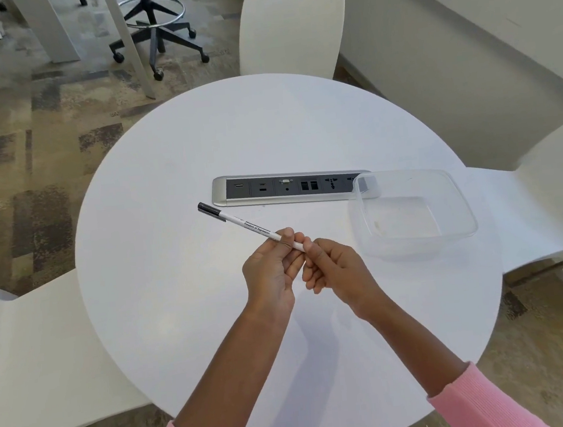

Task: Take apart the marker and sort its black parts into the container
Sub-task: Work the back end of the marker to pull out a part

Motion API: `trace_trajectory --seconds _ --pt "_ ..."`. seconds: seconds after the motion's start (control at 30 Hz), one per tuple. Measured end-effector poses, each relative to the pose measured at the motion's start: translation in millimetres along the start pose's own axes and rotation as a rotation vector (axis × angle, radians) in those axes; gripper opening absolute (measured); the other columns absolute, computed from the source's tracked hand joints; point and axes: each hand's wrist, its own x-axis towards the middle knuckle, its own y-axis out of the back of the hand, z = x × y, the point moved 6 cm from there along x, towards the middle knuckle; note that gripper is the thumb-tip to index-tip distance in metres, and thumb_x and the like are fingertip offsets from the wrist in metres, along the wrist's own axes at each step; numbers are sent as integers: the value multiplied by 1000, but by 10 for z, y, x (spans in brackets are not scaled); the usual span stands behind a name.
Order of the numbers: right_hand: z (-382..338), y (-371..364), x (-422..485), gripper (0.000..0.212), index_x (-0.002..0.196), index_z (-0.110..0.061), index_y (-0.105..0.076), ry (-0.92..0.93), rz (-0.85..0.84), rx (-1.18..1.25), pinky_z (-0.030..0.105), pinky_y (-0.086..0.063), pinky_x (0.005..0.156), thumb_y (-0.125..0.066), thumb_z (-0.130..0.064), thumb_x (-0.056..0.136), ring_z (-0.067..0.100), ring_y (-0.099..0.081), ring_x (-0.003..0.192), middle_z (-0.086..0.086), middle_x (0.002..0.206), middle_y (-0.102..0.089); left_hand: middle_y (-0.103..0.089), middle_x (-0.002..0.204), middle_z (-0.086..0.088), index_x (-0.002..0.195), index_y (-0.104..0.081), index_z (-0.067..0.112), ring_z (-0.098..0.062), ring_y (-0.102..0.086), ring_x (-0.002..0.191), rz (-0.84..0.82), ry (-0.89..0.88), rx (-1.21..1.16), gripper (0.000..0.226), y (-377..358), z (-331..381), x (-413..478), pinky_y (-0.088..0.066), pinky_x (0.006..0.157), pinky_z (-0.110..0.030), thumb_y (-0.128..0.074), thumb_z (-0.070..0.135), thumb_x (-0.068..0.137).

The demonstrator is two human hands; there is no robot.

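On the round white table, the clear container sits empty to the right, near the hands. The marker is held above the tabletop: the left hand pinches its white barrel, the right hand pinches its near end. It looks light, stiff and smooth, so grip firmly beside each joint. Its black cap is still on.

Round white table, smooth top, plain as it gets. Set into the middle, a silver power strip with a dark row of sockets and ports. Just right of that, a clear plastic container, sitting flat on the top, its far left corner overlapping the strip's right end. Faint smudge on the container's floor, otherwise see-through.
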Motion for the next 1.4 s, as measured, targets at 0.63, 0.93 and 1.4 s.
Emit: trace_trajectory --seconds 0.63,0.93,1.4 --pt "-331 87 -226 21 86 2 -69 1032 256 -1151 29 -50 42 -57 -15 86 23 -58 48 9 60 -67 -70 53 -6 74 -62 1 -15 -69 51 4 196 -92 11 -39 -83 -34 -58 49 -24 -64 9 82" --pt "-67 189 -28 27 68 -8 -63 99 141 -34 17 -48 46 -51 -17 91 9 -56 45 -2 51 -63 -76 86 3 102 -59 15 -15 -65 79 -344 82 46 20 -174 -110 14 -53 56 -24 -41 10 94" --pt "-287 110 -99 20 80 -9 -67 462 139 -467 28 -53 54 -52 -16 91 10 -55 53 0 60 -60 -70 57 -4 73 -62 5 -15 -63 48 -121 -108 -7 18 -76 -8 -28 -52 44 -21 -53 2 88"
